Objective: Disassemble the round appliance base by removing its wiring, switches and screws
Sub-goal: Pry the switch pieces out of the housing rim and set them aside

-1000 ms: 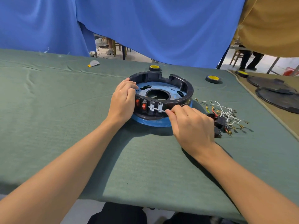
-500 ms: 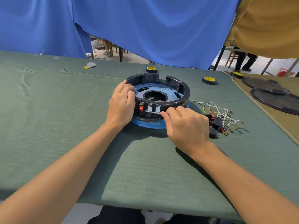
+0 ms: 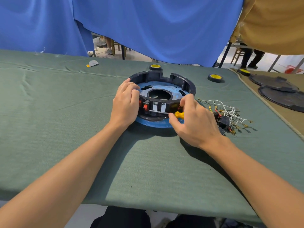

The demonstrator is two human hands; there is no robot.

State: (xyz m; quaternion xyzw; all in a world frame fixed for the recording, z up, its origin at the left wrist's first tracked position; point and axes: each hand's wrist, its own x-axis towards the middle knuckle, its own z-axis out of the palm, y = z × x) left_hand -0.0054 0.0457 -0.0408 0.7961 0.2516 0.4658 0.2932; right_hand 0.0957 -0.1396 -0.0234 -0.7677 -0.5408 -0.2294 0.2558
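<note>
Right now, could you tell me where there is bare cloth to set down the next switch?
Widest: the green cloth left of the round base, between the left hand and the grey scrap. Also the near strip between both forearms. Crowded: right of the base, where the wire bundle lies by the right hand and screwdriver.

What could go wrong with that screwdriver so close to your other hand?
The screwdriver points at the left hand, which holds the base. If the right hand slips, the tip could jab those fingers. Prying hard might also crack the red switch. The loose wires lie beside the right hand and could get knocked about.
</note>
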